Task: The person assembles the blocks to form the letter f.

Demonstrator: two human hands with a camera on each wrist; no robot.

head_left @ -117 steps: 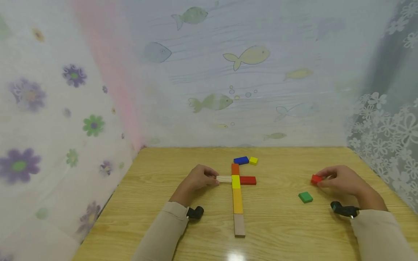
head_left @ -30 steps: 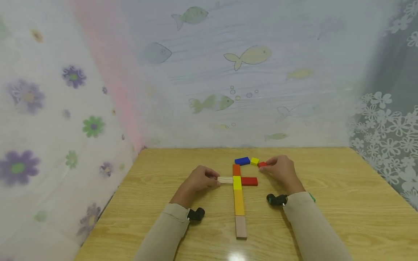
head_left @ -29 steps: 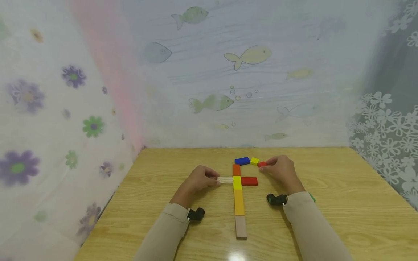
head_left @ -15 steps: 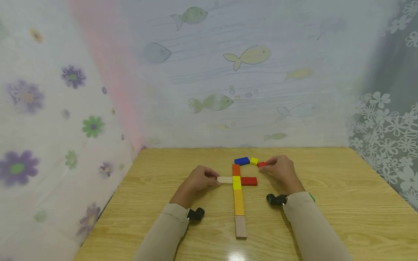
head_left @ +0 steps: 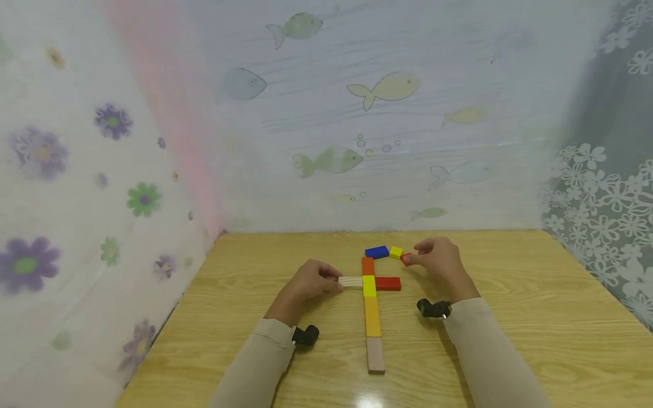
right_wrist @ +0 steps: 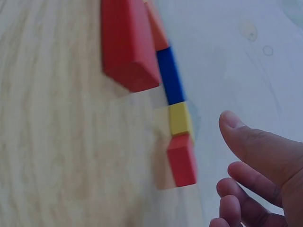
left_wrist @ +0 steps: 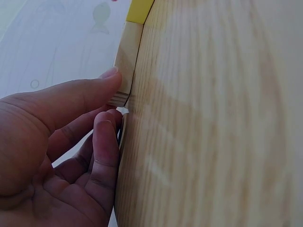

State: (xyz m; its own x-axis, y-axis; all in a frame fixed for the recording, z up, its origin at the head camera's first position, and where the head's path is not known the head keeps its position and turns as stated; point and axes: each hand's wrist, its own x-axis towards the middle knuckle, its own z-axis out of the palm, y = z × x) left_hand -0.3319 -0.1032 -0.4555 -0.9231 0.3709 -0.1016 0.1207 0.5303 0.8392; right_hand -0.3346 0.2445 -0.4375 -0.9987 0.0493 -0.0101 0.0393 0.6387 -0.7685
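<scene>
My left hand [head_left: 312,281] pinches the outer end of a pale wooden block [head_left: 351,281], thumb on its near side in the left wrist view. That block abuts a yellow block [head_left: 369,286], the centre of a flat cross. A red block [head_left: 388,284] forms the right arm, an orange-red block [head_left: 368,266] the top, an amber block [head_left: 372,316] and a brownish block [head_left: 375,355] the stem. From the top, a blue block [head_left: 377,252], a small yellow block [head_left: 395,253] and a small red block [right_wrist: 182,161] curve rightward. My right hand [head_left: 437,262] is beside the small red block, fingers spread, holding nothing.
The blocks lie flat on a wood-grain table [head_left: 245,317]. A fish-patterned sheet [head_left: 316,113] rises behind the table's far edge, and a flowered sheet [head_left: 102,226] stands along the left.
My right hand carried the small red block from the right to beside the small yellow one, then its fingers parted from it. The green block is now out of sight. My left hand stayed put.
</scene>
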